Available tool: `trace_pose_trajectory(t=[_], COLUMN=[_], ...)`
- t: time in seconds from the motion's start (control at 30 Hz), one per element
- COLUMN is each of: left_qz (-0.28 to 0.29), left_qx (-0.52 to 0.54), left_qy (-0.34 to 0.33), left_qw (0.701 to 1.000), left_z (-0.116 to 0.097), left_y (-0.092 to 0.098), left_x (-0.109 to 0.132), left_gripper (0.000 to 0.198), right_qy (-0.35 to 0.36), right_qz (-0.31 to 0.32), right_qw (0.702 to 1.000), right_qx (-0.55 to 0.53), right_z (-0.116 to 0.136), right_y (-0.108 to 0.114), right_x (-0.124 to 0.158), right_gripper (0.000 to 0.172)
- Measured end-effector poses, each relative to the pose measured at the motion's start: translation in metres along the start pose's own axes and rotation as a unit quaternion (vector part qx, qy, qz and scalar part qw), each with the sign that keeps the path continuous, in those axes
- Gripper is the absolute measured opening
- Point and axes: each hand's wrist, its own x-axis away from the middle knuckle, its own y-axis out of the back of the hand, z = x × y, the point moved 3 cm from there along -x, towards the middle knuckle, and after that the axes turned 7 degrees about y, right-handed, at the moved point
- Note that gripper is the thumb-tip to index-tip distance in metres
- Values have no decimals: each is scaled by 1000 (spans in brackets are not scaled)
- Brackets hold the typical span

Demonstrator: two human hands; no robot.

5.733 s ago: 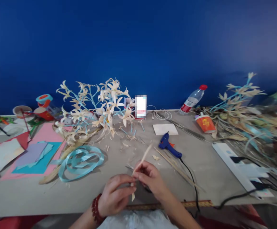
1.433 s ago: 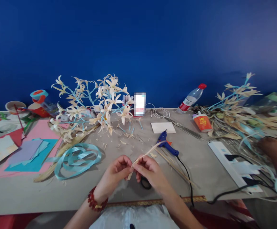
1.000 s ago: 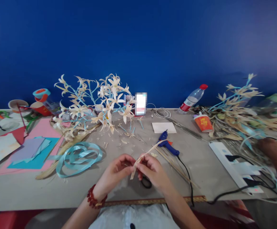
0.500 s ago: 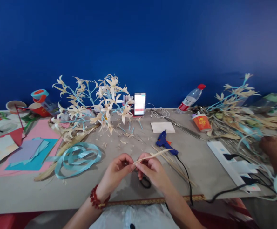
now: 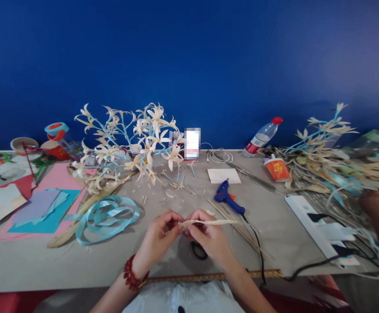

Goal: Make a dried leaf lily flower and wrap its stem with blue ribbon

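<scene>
A pale strip of dried husk (image 5: 222,222) runs across both hands, its free end pointing right. My left hand (image 5: 161,232) pinches its left end between thumb and fingers. Close beside it, my right hand (image 5: 211,234) is closed on the same strip with thumb and forefinger. The fingertips hide what lies right between them. Below the hands a black loop handle (image 5: 199,251), perhaps of scissors, shows in part on the table. Beyond my right hand lie a blue glue gun (image 5: 227,195) and thin sticks (image 5: 246,232).
Husk flowers on blue stems (image 5: 157,130) stand at the back left, behind a coil of light-blue ribbon (image 5: 106,219) and coloured paper (image 5: 42,217). A power strip (image 5: 320,230), paper cup (image 5: 277,169) and tilted bottle (image 5: 261,138) are on the right. Another person's hand (image 5: 377,208) is at the far right.
The strip's free end has dropped from slanting upward to nearly level. Both hands stay pinched together at about the same place, and the view has shifted slightly.
</scene>
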Motion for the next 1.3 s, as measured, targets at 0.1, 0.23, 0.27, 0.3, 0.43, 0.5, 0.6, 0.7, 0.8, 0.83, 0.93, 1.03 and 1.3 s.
trace_pose_trajectory(t=[0.1, 0.23, 0.27, 0.3, 0.43, 0.5, 0.6, 0.7, 0.8, 0.83, 0.93, 1.03, 1.3], left_qz=[-15, -8, -7, -10, -36, -50, -49, 6, 78, 99, 142, 116, 74], left_qx=[-49, -42, -34, -28, -33, -32, 52, 190, 287, 310, 350, 313, 215], left_qy=[-20, -4, 2, 6, -2, -8, 12, 60, 125, 143, 169, 131, 70], left_qw=[999, 999, 999, 1000, 999, 998, 997, 980, 947, 935, 910, 933, 971], left_z=[-1, 0, 1, 1, 2, 4, 7, 7, 6, 6, 6, 3, -4], left_y=[1, -3, -4, -4, -2, -1, 1, 0, -3, -4, -8, -7, -7], left_x=[1, 2, 3, 3, 4, 4, 3, 1, 1, 1, 3, 5, 3], left_gripper=[12, 12, 12, 12, 10, 10, 10, 17, 21, 21, 20, 20, 20], right_qy=[26, 21, 20, 21, 37, 34, 19, 2, -20, -23, -4, -4, -50], right_qz=[-7, -22, -27, -33, -49, -48, -9, 69, 104, 99, 58, 18, 27], right_qw=[999, 998, 998, 997, 996, 997, 1000, 995, 987, 986, 991, 994, 988], right_qx=[44, 59, 61, 62, 58, 51, 15, -66, -123, -130, -124, -105, -141], right_z=[2, 4, 5, 5, 8, 9, 11, 14, 15, 15, 14, 12, 12], right_y=[2, 4, 4, 4, 5, 6, 9, 10, 9, 8, 8, 9, 3], right_x=[0, -1, -1, -1, -1, 0, 1, 2, 2, 2, -2, -5, -4], right_gripper=[15, 9, 8, 8, 13, 17, 20, 22, 21, 19, 21, 27, 31])
